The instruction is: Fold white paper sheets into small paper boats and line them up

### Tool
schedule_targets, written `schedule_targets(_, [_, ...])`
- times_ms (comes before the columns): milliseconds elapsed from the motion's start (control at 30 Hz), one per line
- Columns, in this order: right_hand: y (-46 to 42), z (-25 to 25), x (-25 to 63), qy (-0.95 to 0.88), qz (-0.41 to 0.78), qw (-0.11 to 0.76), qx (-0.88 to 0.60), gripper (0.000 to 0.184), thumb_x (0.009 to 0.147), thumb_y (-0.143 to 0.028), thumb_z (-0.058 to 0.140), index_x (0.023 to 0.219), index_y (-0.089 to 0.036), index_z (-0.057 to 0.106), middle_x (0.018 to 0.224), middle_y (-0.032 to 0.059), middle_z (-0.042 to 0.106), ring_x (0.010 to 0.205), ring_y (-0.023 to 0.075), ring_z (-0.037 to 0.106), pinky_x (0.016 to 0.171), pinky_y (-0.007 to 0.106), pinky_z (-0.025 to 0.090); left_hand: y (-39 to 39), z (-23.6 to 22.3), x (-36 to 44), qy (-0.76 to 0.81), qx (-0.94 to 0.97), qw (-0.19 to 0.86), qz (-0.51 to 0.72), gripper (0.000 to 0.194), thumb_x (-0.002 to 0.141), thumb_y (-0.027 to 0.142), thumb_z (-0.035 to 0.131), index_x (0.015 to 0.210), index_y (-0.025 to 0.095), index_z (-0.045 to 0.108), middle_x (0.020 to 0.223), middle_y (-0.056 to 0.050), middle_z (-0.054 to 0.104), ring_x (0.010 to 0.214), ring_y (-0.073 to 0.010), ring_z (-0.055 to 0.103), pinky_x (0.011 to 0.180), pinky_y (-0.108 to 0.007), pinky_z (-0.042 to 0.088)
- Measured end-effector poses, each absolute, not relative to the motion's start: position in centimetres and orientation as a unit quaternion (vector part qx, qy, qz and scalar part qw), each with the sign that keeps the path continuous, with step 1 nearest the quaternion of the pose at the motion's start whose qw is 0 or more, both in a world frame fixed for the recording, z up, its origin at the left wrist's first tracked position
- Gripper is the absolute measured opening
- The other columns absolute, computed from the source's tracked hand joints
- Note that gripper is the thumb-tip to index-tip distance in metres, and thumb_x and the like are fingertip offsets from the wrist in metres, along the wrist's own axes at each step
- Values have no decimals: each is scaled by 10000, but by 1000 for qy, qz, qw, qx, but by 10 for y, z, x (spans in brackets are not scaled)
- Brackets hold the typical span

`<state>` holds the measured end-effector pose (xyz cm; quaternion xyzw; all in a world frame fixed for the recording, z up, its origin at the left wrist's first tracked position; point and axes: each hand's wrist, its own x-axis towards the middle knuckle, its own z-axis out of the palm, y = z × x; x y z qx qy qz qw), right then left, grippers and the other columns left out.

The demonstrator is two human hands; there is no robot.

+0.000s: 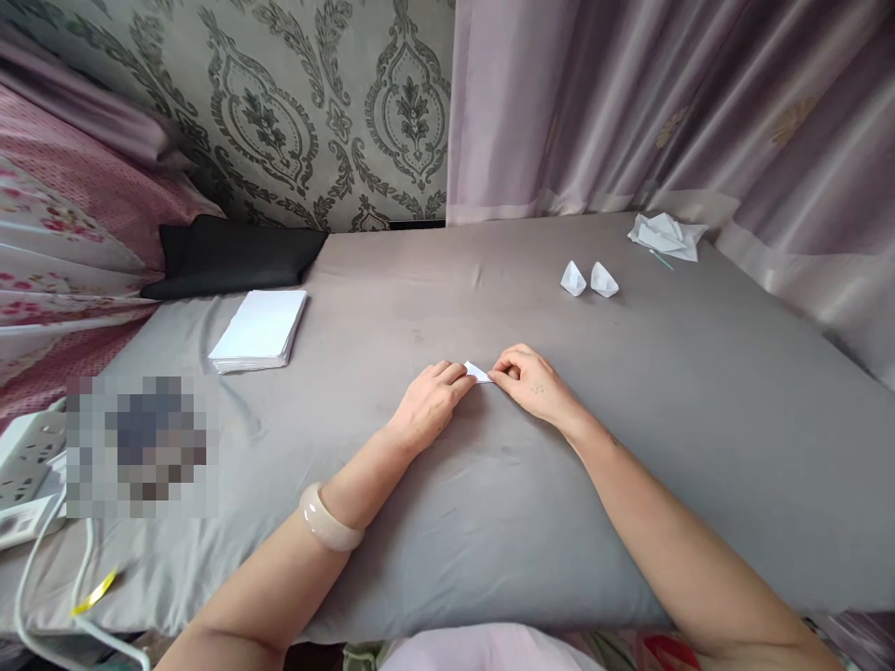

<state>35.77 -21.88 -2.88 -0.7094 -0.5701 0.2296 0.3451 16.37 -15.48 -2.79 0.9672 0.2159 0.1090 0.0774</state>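
Paper (478,373), small, white and folded, lies on the grey cloth (392,298) between the two hands. This looks like a folding step, with an edge being lined up or pressed. The next move seems to call for steady fingers and a neat, firm press. The left hand (434,399) is palm down with bent fingers, holding the paper's left end. The right hand (531,380) pinches its right tip with thumb and finger. Both arms (650,520) slant in toward the middle.
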Motion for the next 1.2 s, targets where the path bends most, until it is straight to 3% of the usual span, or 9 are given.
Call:
schedule_targets(200, [-235,-31,343,-597,157,418,-666,254,892,-187,434,967,-218,675,959,42,672,845,163,627,784,299,492,-156,-26,164,216,969,56,106,354,948,105,323,1151,196,599,1051,-85,632,967,-206,551,788,-325,435])
schedule_targets(333, [-243,-28,325,-669,110,364,-639,355,918,-103,365,1091,-222,652,1028,67,655,974,194,594,873,325,486,-156,-24,165,220,969,60,100,338,953,111,331,1141,188,602,1013,-77,633,924,-200,545,772,-315,430])
schedule_targets(500, [-248,-23,317,-708,77,260,-652,411,917,-64,346,1184,-224,614,1059,80,633,985,221,559,852,342,495,-157,-23,165,217,971,55,82,304,946,108,361,1087,179,621,971,-70,628,887,-206,538,772,-325,444])
schedule_targets(800, [-254,-17,305,-726,3,150,-671,360,960,-241,400,1277,-166,554,1060,122,595,940,247,533,751,352,463,-168,-15,155,267,957,83,73,264,924,98,405,1044,155,633,1043,-81,622,946,-203,545,809,-299,489])
schedule_targets(1067, [-245,-5,304,-736,-11,94,-670,313,959,-261,395,1154,-184,627,993,93,581,876,211,509,681,317,406,-161,-10,142,374,923,86,45,392,829,-1,397,963,210,698,1021,-57,650,945,-192,562,629,-256,444])
schedule_targets(1200, [-241,-2,302,-736,-21,82,-671,295,959,-248,386,1068,-187,654,952,86,578,857,199,508,670,310,384,-160,-13,140,374,922,79,63,399,837,5,383,995,207,688,1029,-59,655,952,-192,564,672,-262,454])
